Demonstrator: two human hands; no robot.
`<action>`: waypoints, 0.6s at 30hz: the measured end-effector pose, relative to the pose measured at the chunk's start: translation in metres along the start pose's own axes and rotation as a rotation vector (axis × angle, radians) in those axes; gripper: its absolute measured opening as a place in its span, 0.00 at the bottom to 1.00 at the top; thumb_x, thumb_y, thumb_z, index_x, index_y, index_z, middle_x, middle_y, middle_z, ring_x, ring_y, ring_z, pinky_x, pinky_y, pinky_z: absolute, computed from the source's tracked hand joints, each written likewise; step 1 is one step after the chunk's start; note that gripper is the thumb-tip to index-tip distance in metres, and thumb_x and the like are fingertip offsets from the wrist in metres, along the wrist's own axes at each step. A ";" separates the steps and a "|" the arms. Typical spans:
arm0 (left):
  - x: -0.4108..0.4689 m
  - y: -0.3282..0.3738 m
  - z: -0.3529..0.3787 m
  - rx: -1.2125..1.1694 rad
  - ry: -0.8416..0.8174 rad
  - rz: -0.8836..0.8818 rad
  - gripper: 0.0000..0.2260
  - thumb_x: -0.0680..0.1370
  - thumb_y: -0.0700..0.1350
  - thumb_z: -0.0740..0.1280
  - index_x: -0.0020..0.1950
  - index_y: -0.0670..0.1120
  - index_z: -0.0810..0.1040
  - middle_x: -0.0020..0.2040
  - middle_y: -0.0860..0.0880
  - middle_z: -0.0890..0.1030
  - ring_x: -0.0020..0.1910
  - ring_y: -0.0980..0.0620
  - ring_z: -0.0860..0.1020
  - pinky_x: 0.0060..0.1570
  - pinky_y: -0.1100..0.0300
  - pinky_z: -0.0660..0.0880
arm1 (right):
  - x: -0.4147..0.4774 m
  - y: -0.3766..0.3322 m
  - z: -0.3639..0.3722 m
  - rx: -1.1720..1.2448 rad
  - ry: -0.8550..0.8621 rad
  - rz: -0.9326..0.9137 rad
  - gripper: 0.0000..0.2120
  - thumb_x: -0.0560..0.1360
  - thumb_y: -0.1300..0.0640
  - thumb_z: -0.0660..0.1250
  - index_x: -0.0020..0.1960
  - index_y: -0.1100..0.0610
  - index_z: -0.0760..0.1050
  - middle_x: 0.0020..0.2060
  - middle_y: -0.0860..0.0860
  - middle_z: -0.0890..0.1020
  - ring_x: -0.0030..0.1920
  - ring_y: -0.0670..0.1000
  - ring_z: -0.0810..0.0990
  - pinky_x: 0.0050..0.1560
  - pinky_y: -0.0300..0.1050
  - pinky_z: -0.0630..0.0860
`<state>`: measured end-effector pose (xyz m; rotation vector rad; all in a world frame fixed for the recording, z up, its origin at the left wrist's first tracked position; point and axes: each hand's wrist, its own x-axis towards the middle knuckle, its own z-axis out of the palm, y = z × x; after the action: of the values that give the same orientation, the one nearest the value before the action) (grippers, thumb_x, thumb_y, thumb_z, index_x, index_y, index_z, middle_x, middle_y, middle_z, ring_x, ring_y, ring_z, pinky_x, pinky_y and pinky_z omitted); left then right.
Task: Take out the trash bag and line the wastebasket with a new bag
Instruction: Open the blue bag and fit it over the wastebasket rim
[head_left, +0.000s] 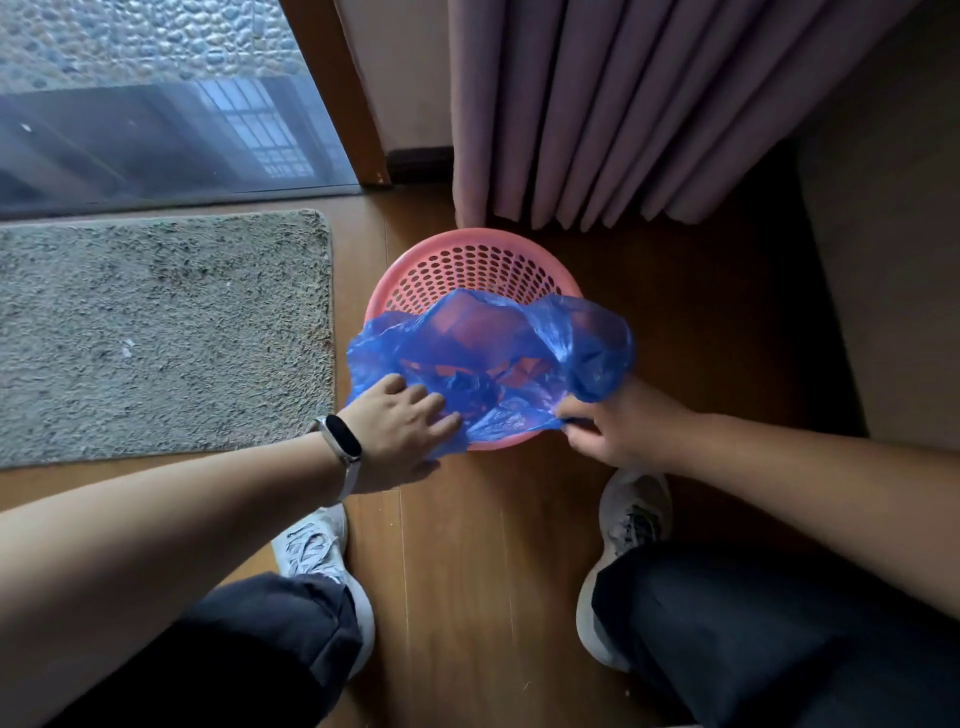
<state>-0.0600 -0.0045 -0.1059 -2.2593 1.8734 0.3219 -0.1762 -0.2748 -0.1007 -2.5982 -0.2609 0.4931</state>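
Note:
A round pink perforated wastebasket (470, 260) stands on the wooden floor in front of me. A thin blue plastic bag (498, 353) lies crumpled over its near half, draped across the near rim; the far inner wall is bare. My left hand (402, 428) grips the bag's edge at the near left rim, fingers laid on top and thumb under the film. My right hand (618, 428) pinches the bag's edge at the near right rim, partly hidden under a fold of plastic.
A grey shaggy mat (156, 332) lies on the floor to the left, below a glass door (156, 104). Mauve curtains (623, 104) hang just behind the basket. My two sneakers (317, 551) stand close in front of it.

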 end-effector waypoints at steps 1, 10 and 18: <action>-0.003 -0.003 0.003 -0.027 0.028 -0.001 0.19 0.66 0.54 0.72 0.54 0.47 0.79 0.42 0.46 0.78 0.38 0.44 0.77 0.40 0.52 0.72 | 0.000 0.003 0.003 0.035 0.005 0.016 0.06 0.74 0.55 0.67 0.45 0.57 0.79 0.41 0.53 0.82 0.42 0.53 0.79 0.43 0.48 0.74; -0.007 -0.018 0.013 -0.336 0.165 0.123 0.08 0.73 0.44 0.61 0.46 0.43 0.78 0.38 0.44 0.76 0.32 0.41 0.76 0.28 0.53 0.73 | 0.001 0.020 0.018 0.104 0.003 0.025 0.09 0.72 0.59 0.72 0.51 0.59 0.83 0.49 0.56 0.84 0.52 0.57 0.80 0.56 0.52 0.75; -0.025 -0.026 0.026 -0.480 0.023 -0.078 0.05 0.72 0.44 0.68 0.43 0.49 0.84 0.40 0.50 0.84 0.39 0.43 0.82 0.32 0.55 0.77 | 0.005 0.028 0.022 -0.116 -0.167 0.043 0.13 0.79 0.51 0.64 0.59 0.53 0.80 0.61 0.54 0.79 0.63 0.57 0.74 0.61 0.46 0.67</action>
<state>-0.0396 0.0307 -0.1232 -2.6306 1.8678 0.8122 -0.1779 -0.2881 -0.1337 -2.6824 -0.2981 0.7322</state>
